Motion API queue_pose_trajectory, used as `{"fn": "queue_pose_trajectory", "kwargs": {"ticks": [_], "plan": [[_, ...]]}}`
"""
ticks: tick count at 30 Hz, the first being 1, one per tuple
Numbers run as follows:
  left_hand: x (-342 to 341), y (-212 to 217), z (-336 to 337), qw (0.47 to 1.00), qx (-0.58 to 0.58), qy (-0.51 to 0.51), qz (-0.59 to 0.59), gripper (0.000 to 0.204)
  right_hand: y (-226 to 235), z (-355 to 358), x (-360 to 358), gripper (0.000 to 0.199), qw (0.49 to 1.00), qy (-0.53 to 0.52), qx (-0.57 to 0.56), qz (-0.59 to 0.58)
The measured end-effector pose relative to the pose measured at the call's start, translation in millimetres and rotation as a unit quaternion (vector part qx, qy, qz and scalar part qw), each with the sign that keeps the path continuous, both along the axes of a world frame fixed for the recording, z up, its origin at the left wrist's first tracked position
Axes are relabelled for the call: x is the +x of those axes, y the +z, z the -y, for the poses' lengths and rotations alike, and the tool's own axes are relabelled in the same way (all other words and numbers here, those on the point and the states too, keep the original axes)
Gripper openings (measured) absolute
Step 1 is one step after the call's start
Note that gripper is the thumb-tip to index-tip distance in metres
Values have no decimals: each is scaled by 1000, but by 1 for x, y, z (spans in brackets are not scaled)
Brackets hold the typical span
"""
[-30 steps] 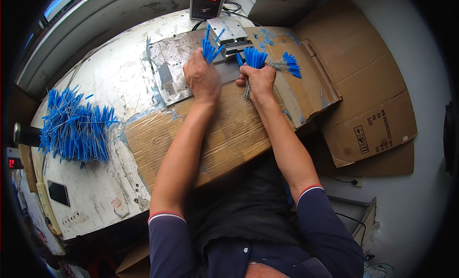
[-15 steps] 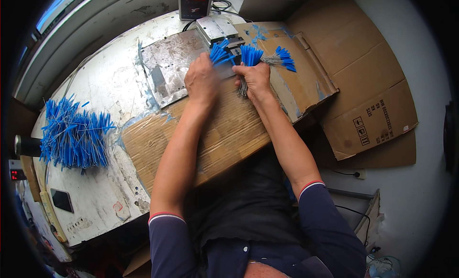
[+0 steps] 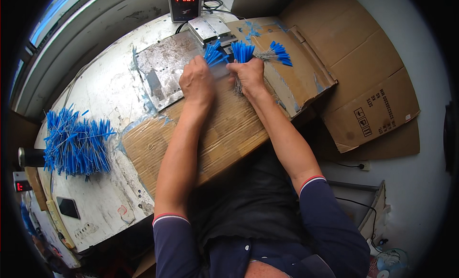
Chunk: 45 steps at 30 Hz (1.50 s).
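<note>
Here, left hand (image 3: 197,82) was clamped on fanned blue-tipped wires (image 3: 214,54); right hand (image 3: 250,76) clasped a denser bundle (image 3: 243,51); hands sat apart, near the metal block (image 3: 208,27); larger pile (image 3: 79,146) lay left on white table (image 3: 114,84)

There are three bundles (image 3: 243,51), one heap (image 3: 79,146), apparently two displays (image 3: 185,4).

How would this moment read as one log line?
left hand: holding blue-tipped pieces; right hand: gripping blue-tipped bundle; fanned bunch: right of bundle; pile: tabletop, left
</note>
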<state>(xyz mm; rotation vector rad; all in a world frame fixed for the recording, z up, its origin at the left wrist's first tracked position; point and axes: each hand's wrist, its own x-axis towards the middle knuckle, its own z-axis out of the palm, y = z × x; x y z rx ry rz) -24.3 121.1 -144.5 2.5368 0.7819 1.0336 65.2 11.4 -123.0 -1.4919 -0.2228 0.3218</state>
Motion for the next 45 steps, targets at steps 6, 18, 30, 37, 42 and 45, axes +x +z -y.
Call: {"fn": "queue_pose_trajectory", "kwargs": {"ticks": [6,18,30,37,42,45], "plan": [[-3,5,-8,995,-33,57,71,7,0,-5,1,14,999,-9,-33,30],[3,1,-13,983,40,43,177,12,11,-15,-3,13,990,-38,-119,68],[-3,0,-8,998,-28,-10,58,11,6,4,-1,13,998,37,48,-24],[0,0,-7,998,-44,-16,45,8,5,11,0,12,988,28,137,-64],[-2,1,-6,998,-46,-21,42,13,12,22,2,11,986,72,118,-89],[-1,1,-5,998,-37,-24,33,15,15,27,5,9,983,97,102,-122]]}}
